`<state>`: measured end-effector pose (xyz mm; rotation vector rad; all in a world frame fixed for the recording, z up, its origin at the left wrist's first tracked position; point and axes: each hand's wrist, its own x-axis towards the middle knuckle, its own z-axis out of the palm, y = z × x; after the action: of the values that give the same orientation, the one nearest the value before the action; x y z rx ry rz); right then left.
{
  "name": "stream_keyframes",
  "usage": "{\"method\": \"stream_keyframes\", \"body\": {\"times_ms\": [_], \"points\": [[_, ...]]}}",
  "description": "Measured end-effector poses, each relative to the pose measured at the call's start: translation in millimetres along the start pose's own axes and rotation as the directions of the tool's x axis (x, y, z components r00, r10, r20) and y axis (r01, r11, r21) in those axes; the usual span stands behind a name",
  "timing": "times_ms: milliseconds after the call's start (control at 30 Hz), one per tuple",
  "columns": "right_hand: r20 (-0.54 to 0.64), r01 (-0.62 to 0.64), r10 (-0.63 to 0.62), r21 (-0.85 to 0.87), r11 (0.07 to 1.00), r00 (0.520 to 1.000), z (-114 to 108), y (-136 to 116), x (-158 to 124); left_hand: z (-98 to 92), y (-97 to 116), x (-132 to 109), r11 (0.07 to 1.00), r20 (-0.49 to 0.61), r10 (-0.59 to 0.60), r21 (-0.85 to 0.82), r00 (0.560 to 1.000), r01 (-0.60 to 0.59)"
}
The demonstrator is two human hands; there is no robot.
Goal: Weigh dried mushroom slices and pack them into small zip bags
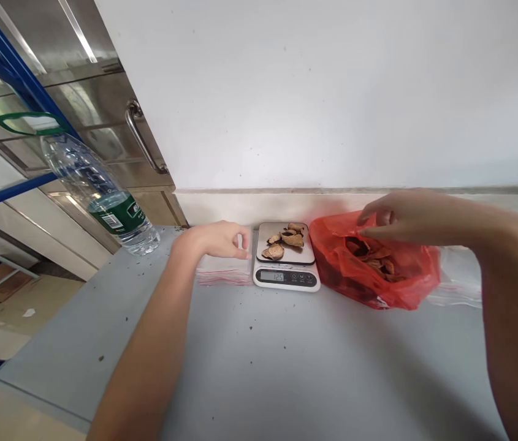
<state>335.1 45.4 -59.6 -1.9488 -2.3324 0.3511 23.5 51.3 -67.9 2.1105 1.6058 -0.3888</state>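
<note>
A small digital kitchen scale (286, 277) stands on the grey counter with several brown dried slices (285, 240) on its steel platform. To its left lies a stack of clear zip bags (223, 270); my left hand (219, 239) rests on top of it, fingers curled and pinched at the top bag. To the right of the scale sits an open red plastic bag (376, 269) holding more brown slices. My right hand (394, 217) hovers over the red bag's mouth with its fingertips pinched together; what they hold, if anything, I cannot make out.
A large clear water bottle (102, 196) with a green label stands at the counter's left rear beside steel cabinet doors (102, 116). More clear bags (458, 278) lie behind the red bag. The white wall (332, 92) closes the back. Crumbs dot the grey counter (263, 361).
</note>
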Motion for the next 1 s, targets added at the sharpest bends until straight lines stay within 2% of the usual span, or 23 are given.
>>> {"method": "stream_keyframes", "body": {"times_ms": [100,233,333,467,667,733,833,933,1000], "points": [[0.070,-0.004,0.001,0.039,0.999,0.998,0,-14,0,-3.5,-11,-3,0.997,0.065,-0.065,-0.025,0.996,0.066],[-0.026,0.190,-0.188,0.082,0.978,0.982,5,-37,4,-3.1,-18,-2,0.993,0.111,-0.108,-0.023,0.988,0.112],[-0.049,0.253,-0.250,0.072,0.965,0.967,13,-48,9,-1.6,-18,-1,0.991,0.141,-0.127,-0.022,0.982,0.132],[-0.101,0.301,-0.289,0.141,0.943,0.952,23,-56,14,0.5,-22,2,0.991,0.141,-0.113,-0.056,0.983,0.122],[-0.083,0.289,-0.279,0.152,0.945,0.957,29,-56,16,0.9,-29,1,0.992,0.096,-0.099,-0.067,0.990,0.106],[-0.078,0.306,-0.296,0.188,0.933,0.952,30,-57,15,-2.3,-29,-4,0.992,0.043,-0.071,-0.103,0.997,0.075],[-0.077,0.389,-0.387,0.336,0.858,0.919,35,-64,13,-9.2,-24,-14,0.985,-0.125,0.020,-0.169,0.992,-0.042],[-0.087,0.515,-0.542,0.466,0.719,0.836,44,-77,11,-14.0,-16,-25,0.963,-0.307,0.089,-0.215,0.948,-0.160],[-0.090,0.572,-0.603,0.452,0.684,0.792,51,-86,10,-14.6,-10,-29,0.941,-0.403,0.117,-0.248,0.908,-0.232]]}}
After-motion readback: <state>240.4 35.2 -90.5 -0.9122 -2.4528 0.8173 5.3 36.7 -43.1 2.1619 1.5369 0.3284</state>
